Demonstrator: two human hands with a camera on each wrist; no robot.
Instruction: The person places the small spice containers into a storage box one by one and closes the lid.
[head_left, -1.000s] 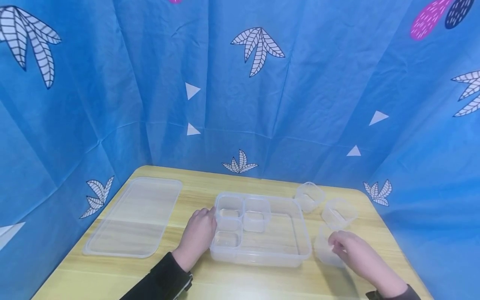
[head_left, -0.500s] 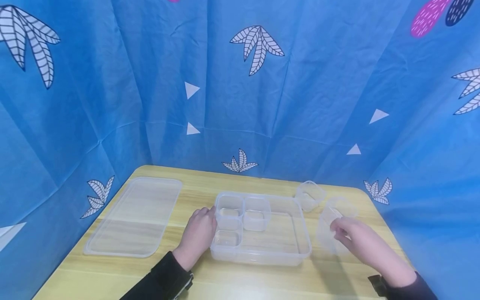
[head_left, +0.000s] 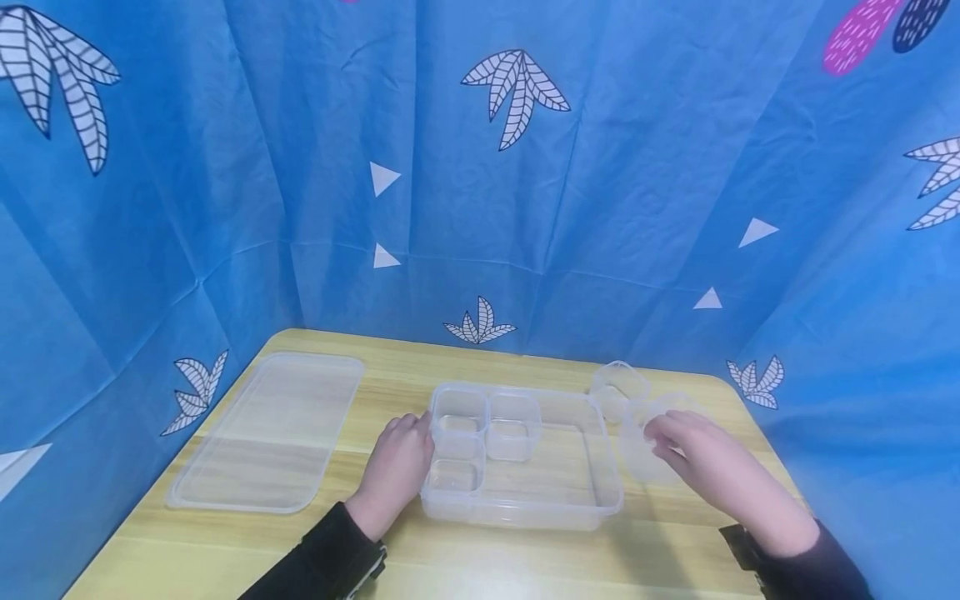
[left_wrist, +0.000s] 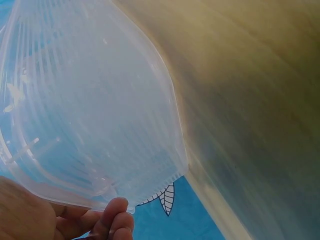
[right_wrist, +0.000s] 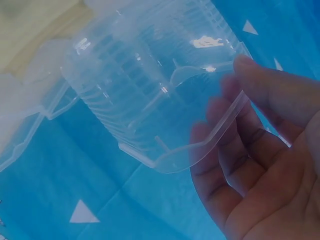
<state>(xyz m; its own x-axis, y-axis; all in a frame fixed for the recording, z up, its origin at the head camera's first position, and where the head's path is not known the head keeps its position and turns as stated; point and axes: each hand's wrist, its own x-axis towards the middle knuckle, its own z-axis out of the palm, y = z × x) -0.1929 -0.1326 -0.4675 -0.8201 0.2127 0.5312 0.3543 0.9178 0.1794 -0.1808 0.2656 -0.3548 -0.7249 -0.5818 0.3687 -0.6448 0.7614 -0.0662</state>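
A large clear plastic box [head_left: 517, 517] sits on the table, with three small clear square containers in its left part: one at the back left [head_left: 459, 408], one beside it [head_left: 513, 429] and one at the front left [head_left: 454, 475]. My left hand [head_left: 397, 460] grips the box's left rim; in the left wrist view its curled fingers [left_wrist: 116, 206] are at the rim. My right hand [head_left: 701, 454] pinches another small clear container [right_wrist: 145, 85] by its rim, thumb outside and fingertips seen through the wall. That container is tilted, just right of the box.
Two more small clear containers stand at the back right, one near the box's corner [head_left: 618, 390] and one partly hidden behind my right hand [head_left: 681, 402]. A clear flat lid [head_left: 266, 433] lies on the table's left. A blue patterned curtain [head_left: 480, 208] surrounds the table [head_left: 480, 575].
My right hand has lifted the small container from the table's right side, first farther back, then leftward toward the box. My left hand has stayed at the rim.
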